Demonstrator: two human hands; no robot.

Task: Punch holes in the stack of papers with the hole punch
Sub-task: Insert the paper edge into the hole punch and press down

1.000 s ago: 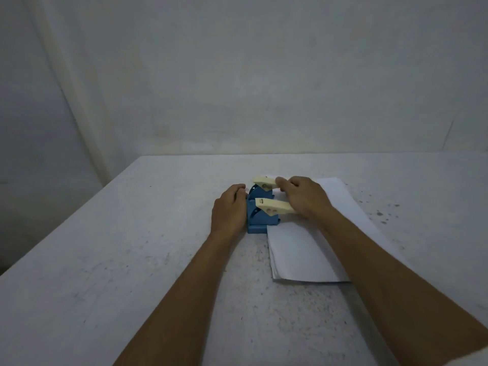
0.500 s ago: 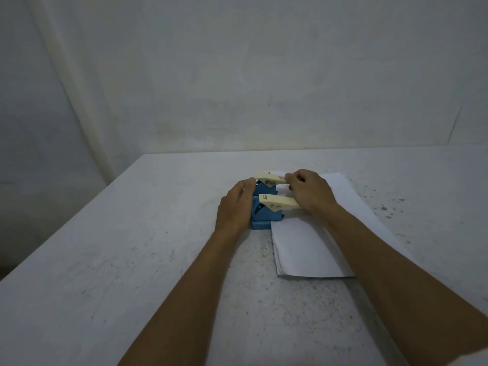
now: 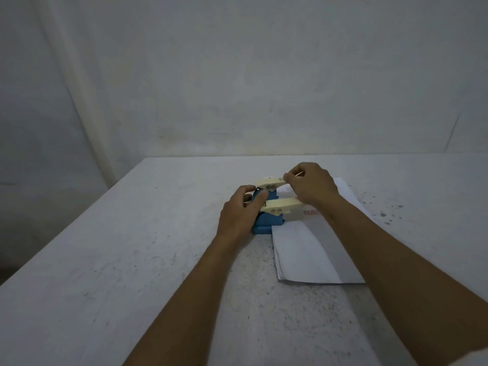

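A blue hole punch point(image 3: 269, 220) with two cream levers point(image 3: 280, 206) stands on the white table, both levers raised. The stack of white papers point(image 3: 311, 249) lies to its right, its left edge tucked under the punch. My left hand point(image 3: 239, 212) wraps the punch's left side, thumb by the near lever. My right hand point(image 3: 311, 187) rests over the lever tips, fingers pinching the end of the far lever. Red print shows on the top sheet near my right wrist.
The white speckled table point(image 3: 132, 260) runs to a grey wall at the back, with its left edge falling away into shadow. Dark specks point(image 3: 385, 213) mark the surface right of the papers.
My right hand has lifted from the paper and lever bases up onto the lever tips. My left hand has closed more around the punch body. The camera view has tilted a little.
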